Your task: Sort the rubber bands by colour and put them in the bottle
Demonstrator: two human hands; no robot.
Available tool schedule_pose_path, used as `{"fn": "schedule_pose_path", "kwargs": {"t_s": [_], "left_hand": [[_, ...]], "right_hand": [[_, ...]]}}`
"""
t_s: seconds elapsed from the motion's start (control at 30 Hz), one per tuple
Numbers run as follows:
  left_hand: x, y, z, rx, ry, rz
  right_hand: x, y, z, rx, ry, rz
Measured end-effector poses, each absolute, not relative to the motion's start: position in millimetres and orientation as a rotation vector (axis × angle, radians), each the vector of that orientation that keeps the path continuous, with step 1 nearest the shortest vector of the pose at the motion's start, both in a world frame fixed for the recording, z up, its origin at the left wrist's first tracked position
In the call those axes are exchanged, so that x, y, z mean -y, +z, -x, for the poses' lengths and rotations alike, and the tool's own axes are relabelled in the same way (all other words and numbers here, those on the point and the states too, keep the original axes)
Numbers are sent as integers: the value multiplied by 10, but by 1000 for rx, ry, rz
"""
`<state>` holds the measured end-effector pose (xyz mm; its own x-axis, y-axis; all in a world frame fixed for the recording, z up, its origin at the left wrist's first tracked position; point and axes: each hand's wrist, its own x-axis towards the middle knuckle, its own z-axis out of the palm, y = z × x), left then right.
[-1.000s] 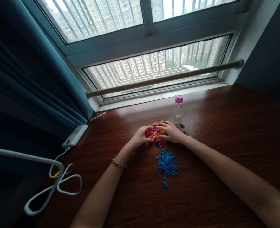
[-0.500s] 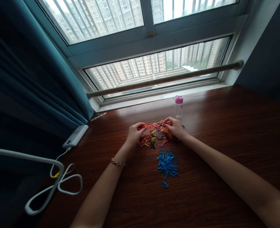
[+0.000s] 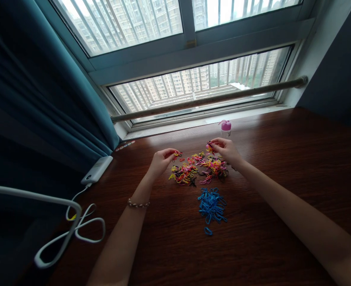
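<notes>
Small elastic bands in red, pink, yellow and black lie in two touching heaps, a left heap (image 3: 183, 174) and a right heap (image 3: 215, 166). My left hand (image 3: 161, 162) pinches a few red, yellow and dark elastic bands (image 3: 177, 153) beyond the left heap. Over the far edge of the right heap, my right hand (image 3: 227, 151) is closed on a small bunch of pink, yellow and dark elastic bands (image 3: 210, 148). Nearer to me is a pile of blue elastic bands (image 3: 212, 204), with a single blue band (image 3: 208, 231) lying apart below it.
Behind my right hand stands a clear bottle with a pink cap (image 3: 225, 126), partly hidden. A white power bank (image 3: 97, 170) with a looped white cable (image 3: 88, 239) lies left on the brown table (image 3: 169, 246). A blue curtain (image 3: 82, 107) and a barred window border the table.
My hands have moved apart, the left to the left and the right up and to the right. Each has lifted some elastic bands off the heaps, which now show more fully.
</notes>
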<state>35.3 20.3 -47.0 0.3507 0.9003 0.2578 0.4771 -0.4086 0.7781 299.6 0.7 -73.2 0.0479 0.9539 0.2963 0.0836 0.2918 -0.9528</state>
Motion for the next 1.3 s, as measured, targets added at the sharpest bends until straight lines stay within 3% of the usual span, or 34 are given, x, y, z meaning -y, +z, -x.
{"fn": "schedule_pose_path", "kwargs": {"t_s": [0.2,0.6,1.3], "left_hand": [[-205,-446,-324,-1213,675,-2214],[-215,-473,-305,-1098,641,-2073],[-191,-509,-316,-1128,924,-1906]], "right_hand": [[57,-682,-2954,1629,715,1129],[94,-706,-2931,1792,615,1121],[104,-672,-2942,1848,697,1124]]}}
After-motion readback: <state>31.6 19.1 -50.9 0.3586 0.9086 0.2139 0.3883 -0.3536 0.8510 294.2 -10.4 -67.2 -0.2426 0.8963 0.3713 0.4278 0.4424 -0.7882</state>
